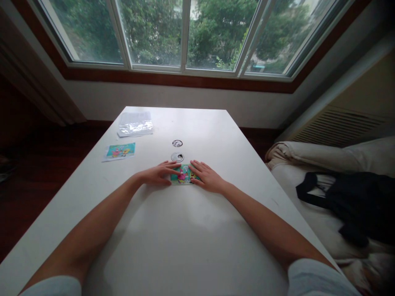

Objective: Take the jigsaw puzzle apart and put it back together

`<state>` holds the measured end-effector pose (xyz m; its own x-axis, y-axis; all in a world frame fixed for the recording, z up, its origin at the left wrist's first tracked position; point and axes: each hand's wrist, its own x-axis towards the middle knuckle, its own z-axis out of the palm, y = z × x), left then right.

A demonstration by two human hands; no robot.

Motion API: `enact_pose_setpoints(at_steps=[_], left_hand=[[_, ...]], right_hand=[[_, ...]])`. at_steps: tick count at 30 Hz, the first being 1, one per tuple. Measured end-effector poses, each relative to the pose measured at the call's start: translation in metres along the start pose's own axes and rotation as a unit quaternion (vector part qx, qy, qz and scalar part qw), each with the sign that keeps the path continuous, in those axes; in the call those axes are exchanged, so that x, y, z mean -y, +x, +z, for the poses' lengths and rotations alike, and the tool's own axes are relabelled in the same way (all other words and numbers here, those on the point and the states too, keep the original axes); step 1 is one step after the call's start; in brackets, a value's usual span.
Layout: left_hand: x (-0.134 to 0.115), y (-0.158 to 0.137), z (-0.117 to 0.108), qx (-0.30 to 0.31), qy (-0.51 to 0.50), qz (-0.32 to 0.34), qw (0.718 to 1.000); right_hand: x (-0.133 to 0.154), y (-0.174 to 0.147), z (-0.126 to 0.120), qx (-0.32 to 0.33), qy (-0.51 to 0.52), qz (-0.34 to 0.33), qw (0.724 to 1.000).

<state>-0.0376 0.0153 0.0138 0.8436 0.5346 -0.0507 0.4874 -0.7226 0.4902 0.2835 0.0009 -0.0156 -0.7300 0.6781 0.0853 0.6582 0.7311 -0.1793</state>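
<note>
A small rectangular picture with colourful cartoon figures on a teal ground (184, 174) lies flat on the white table (185, 234). Over its left end rests my left hand (159, 173), fingers spread. My right hand (207, 176) lies flat across the right end, its fingers also apart. Parts of both ends are hidden under the fingers. Just beyond the picture sits a round black-and-white disc (177, 157), close to my left fingertips. A second round disc (177, 143) lies a little farther off.
To the left is a printed cartoon sheet (120, 151). Behind it lie a clear plastic packet and papers (135, 124). A window (185, 37) stands beyond the table. On the right, dark clothing or a bag (361, 201) lies on a pale sofa (286, 181).
</note>
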Motion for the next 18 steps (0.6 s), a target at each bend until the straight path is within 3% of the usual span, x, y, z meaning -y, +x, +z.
enact_pose_setpoints(at_steps=[7,18], left_hand=[[-0.0012,0.001,0.0068,-0.032,0.009,-0.007,0.999],[0.0004,0.0013,0.0071,-0.034,-0.023,0.003,0.999]], right_hand=[[0.0009,-0.0002,-0.001,-0.001,-0.003,-0.001,1.0],[-0.0011,0.0,0.0022,-0.006,-0.002,-0.005,1.0]])
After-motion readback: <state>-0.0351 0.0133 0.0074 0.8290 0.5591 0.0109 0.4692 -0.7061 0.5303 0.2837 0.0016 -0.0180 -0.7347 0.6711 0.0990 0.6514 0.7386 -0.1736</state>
